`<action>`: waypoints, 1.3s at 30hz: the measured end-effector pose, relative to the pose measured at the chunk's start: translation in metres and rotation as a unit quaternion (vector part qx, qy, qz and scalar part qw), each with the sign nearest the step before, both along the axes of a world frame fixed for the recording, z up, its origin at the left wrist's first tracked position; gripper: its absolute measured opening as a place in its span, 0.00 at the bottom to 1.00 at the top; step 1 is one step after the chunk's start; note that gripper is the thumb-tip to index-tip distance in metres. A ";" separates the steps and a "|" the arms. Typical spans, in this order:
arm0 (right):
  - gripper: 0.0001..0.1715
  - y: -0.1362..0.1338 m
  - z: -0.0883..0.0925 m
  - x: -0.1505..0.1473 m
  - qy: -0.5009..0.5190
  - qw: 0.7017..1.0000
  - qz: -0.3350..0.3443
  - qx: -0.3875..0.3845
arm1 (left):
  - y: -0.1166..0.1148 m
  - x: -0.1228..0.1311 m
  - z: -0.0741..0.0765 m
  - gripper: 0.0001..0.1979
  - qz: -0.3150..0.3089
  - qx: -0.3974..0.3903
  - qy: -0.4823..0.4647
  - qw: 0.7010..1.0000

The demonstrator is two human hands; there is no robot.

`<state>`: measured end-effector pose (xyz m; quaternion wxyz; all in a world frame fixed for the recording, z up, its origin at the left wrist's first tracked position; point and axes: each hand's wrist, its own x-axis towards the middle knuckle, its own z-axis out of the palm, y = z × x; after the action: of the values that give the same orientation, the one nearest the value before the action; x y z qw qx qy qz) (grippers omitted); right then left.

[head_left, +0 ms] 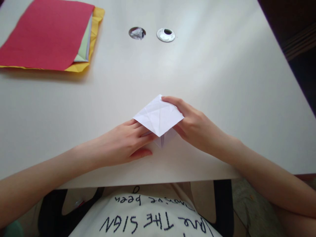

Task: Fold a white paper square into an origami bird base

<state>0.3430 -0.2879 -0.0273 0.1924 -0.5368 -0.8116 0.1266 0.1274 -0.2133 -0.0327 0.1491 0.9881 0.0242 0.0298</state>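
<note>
A small piece of white folded paper [159, 113] is between my hands near the table's front edge. Its upper layer is a diamond with crease lines across it, and a lower flap shows beneath the near corner. The fingers of my left hand [130, 140] reach in under the top layer from the left, their tips hidden, while the thumb lies below. My right hand [191, 118] grips the paper's right side, with the index finger along the upper right edge and the other fingers partly hidden underneath.
On the white table [222, 85], a red sheet [49, 33] lies over pale green and yellow sheets [97, 24] at the far left. Two round holes are at the back, one with crumpled material [137, 33] inside, the other with a silver ring [161, 35].
</note>
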 end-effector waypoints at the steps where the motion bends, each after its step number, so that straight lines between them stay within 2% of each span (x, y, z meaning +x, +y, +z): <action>1: 0.23 0.000 0.000 0.000 -0.002 1.000 0.000 0.002 | 0.000 0.000 0.000 0.22 0.000 0.000 0.001 1.000; 8: 0.22 -0.001 -0.002 -0.002 -0.003 1.000 -0.014 0.026 | 0.000 0.001 0.000 0.22 -0.002 0.002 -0.018 1.000; 14: 0.24 -0.001 -0.005 -0.003 0.012 0.999 -0.023 0.028 | -0.001 0.000 0.001 0.21 -0.005 -0.002 -0.017 1.000; 23: 0.25 0.000 0.001 0.003 0.006 1.000 0.012 0.009 | -0.001 0.000 0.001 0.23 0.002 0.000 -0.006 1.000; 39: 0.26 0.000 -0.001 0.000 0.000 1.000 -0.007 0.001 | -0.005 0.005 -0.010 0.22 0.027 0.025 -0.042 0.998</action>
<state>0.3426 -0.2883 -0.0278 0.1938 -0.5421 -0.8081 0.1249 0.1325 -0.2185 -0.0427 0.1247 0.9883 0.0440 0.0757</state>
